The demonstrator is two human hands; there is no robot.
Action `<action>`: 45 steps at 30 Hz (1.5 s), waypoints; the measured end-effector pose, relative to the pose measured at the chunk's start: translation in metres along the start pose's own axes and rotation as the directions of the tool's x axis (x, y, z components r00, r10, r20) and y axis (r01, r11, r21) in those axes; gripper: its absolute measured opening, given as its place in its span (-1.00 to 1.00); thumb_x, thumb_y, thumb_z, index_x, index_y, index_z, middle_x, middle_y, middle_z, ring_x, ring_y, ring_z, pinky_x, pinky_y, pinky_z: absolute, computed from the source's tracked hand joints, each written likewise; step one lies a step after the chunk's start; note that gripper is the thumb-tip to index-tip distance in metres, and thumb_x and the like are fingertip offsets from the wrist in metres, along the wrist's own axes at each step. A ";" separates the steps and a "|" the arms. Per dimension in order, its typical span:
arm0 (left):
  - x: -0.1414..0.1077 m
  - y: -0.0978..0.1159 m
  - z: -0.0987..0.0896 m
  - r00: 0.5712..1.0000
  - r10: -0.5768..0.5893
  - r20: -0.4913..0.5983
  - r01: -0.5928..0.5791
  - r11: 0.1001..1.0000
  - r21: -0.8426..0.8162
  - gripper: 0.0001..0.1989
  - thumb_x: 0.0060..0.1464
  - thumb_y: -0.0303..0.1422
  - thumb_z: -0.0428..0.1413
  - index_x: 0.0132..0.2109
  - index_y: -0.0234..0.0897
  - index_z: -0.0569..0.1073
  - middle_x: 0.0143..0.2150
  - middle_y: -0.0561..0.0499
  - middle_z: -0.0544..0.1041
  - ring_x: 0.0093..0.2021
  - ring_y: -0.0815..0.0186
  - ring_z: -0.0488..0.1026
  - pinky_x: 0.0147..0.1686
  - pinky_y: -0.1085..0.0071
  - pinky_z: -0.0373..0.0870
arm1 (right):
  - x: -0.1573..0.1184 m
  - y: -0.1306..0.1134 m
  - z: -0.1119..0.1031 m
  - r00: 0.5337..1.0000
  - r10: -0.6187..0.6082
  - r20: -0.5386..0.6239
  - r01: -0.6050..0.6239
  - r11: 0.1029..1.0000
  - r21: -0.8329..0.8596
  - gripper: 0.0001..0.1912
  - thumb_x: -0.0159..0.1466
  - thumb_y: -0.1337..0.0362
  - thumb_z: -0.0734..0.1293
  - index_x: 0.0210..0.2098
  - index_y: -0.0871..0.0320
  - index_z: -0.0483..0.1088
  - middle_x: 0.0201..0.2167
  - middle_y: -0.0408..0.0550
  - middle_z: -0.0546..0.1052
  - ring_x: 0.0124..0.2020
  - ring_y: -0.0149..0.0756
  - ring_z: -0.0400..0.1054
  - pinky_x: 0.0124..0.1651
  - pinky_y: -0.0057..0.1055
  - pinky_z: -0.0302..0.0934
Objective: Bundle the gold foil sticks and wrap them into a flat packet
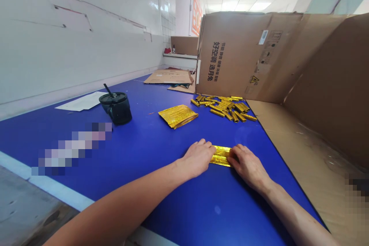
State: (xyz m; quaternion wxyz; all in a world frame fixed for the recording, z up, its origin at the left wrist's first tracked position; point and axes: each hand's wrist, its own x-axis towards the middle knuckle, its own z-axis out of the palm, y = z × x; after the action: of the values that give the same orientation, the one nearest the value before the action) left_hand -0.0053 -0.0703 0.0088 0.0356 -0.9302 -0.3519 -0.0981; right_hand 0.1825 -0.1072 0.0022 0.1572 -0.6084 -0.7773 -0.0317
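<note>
A sheet of shiny gold foil paper (pixel 220 155), creased lengthwise, lies on the blue tabletop between my hands. My left hand (pixel 198 157) has its fingers curled over the sheet's left end. At the right end, my right hand (pixel 250 166) grips the paper with bent fingers and thumb. The fingertips of both hands are partly hidden. Beyond them sits a flat stack of gold foil paper (pixel 178 116). A heap of rolled gold foil tubes (pixel 226 108) is spread farther back on the right.
A dark lidded mug (pixel 119 109) with a handle stands left on the blue table (pixel 150 142), beside a white paper sheet (pixel 82 101). Flattened cardboard (pixel 168 77) lies at the back. A large cardboard box (pixel 236 57) borders the back and right. A blurred patch covers something at left.
</note>
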 end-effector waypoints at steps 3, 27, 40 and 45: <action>0.000 0.001 0.000 1.000 0.000 0.020 0.000 1.000 0.011 -0.86 0.05 -0.49 -0.07 -0.23 -0.30 0.34 -0.25 -0.04 0.38 -0.21 0.23 0.25 -0.27 0.35 0.25 | -0.001 0.002 0.002 1.000 0.002 -0.022 -0.002 1.000 0.002 -0.84 0.15 0.31 0.17 -0.30 0.13 0.34 -0.25 -0.01 0.43 -0.24 -0.23 0.31 -0.20 -0.32 0.20; -0.020 0.011 -0.001 0.951 0.065 0.303 0.016 0.967 -0.256 -0.03 -0.08 0.20 -0.23 0.24 -0.50 -0.18 0.28 -0.30 -0.27 0.25 0.02 -0.38 0.16 0.12 -0.21 | 0.001 0.009 0.009 0.976 -0.009 0.219 0.003 1.000 0.024 -0.61 0.24 0.27 0.07 0.03 0.12 0.27 0.13 -0.01 0.21 0.17 -0.23 0.03 0.15 -0.07 -0.13; -0.025 0.011 0.000 0.958 0.117 0.262 -0.048 0.965 -0.256 -0.10 -0.05 0.19 -0.27 0.25 -0.40 -0.15 0.28 -0.26 -0.22 0.25 0.01 -0.37 0.14 0.05 -0.24 | 0.000 0.010 0.008 0.984 -0.026 0.178 0.016 0.998 0.057 -0.64 0.24 0.27 0.08 -0.01 0.05 0.31 0.12 -0.03 0.23 0.15 -0.23 0.05 0.15 -0.05 -0.13; -0.025 0.010 0.002 0.955 0.113 0.273 -0.033 0.959 -0.282 -0.09 -0.07 0.20 -0.25 0.25 -0.36 -0.16 0.28 -0.27 -0.26 0.25 0.02 -0.39 0.13 0.03 -0.25 | 0.001 0.010 0.007 0.981 -0.022 0.194 0.012 0.999 0.053 -0.62 0.24 0.27 0.08 0.01 0.07 0.30 0.13 -0.02 0.22 0.16 -0.23 0.03 0.15 -0.06 -0.13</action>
State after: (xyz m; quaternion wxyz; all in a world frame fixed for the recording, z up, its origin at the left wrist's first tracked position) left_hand -0.0167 -0.0944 0.0020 -0.1412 -0.9429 -0.3015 -0.0088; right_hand 0.1903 -0.1024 -0.0061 0.0960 -0.5977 -0.7946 0.0467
